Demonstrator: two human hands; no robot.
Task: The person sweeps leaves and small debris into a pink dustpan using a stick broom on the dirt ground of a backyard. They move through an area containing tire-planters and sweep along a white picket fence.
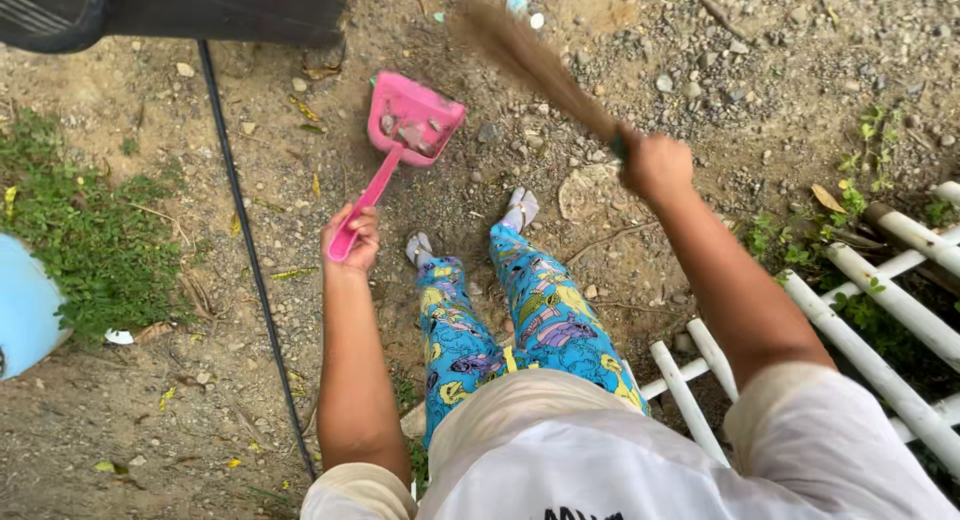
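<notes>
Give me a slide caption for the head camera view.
Left hand holds a pink dustpan on gravel; right hand swings a blurred broom.

Pale short-sleeved shirt (600, 460) with dark print, bright blue cartoon-patterned trousers (520, 320), possibly light sandals (520, 208)

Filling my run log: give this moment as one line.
left hand: holds pink dustpan | right hand: holds blurred broom | ground: gravel

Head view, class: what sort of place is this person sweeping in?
Probably an outdoor yard or garden edge. The ground is bare dirt and gravel, weeds grow at the side, and a white fence lies on it.
</notes>
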